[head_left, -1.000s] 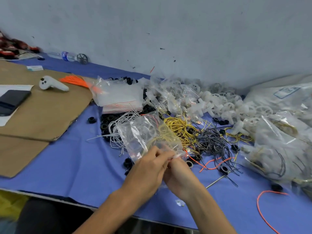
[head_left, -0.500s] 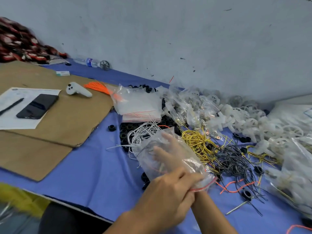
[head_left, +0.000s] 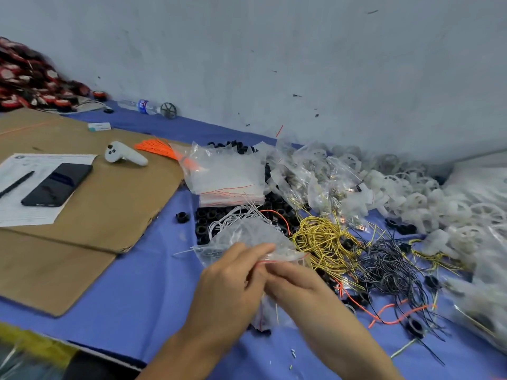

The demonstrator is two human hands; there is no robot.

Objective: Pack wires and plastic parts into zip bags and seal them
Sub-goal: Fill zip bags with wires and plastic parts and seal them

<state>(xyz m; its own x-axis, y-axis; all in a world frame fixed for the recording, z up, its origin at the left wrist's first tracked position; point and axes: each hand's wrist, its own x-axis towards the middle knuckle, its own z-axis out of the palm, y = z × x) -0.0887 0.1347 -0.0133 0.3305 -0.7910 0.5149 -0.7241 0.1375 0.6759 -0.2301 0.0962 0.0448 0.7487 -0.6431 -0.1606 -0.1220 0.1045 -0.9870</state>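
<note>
Blue-cloth table (head_left: 131,297); cardboard (head_left: 109,209) on left w/ printed sheet (head_left: 19,198), text too small to read; zip bag (head_left: 247,237) near centre, yellow wires (head_left: 321,242) just right; L hand (head_left: 230,286) + R hand (head_left: 296,281) both pinch its red zip edge; far bottle (head_left: 142,106), label illegible.

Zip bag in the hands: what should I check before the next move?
1. Grip: left hand pinches the bag at its red strip: ok.
2. Support: right hand holds the same edge: ok.
3. Contents all inside: cannot tell, the plastic is blurred.
4. No wire caught in the strip: cannot tell, fingers cover part of it.
5. Strip pressed shut end to end: cannot tell.
6. Next bag ready: spare bags lie stacked behind the white wires: ok.
</note>
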